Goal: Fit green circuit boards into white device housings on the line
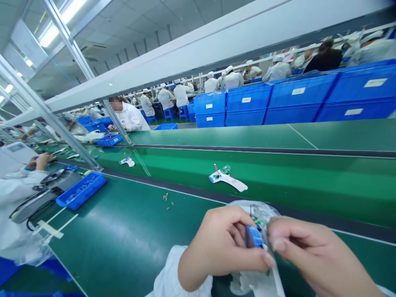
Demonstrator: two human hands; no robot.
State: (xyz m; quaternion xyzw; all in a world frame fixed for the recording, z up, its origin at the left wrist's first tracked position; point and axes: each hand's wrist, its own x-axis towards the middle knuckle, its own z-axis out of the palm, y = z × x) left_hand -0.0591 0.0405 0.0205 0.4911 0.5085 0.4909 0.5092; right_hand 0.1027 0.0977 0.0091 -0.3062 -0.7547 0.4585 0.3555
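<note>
At a green counter, the left hand grips a white casing, seemingly unfinished with circuitry exposed, the right hand pinching its edge.

White labels (on blue bins) are illegible.

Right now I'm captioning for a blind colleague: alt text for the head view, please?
Left hand gripping a blue and white part above a green workbench, with the right hand at its edge. Beyond, two curved white pieces lie on a green strip; people in white fill the background.
</note>
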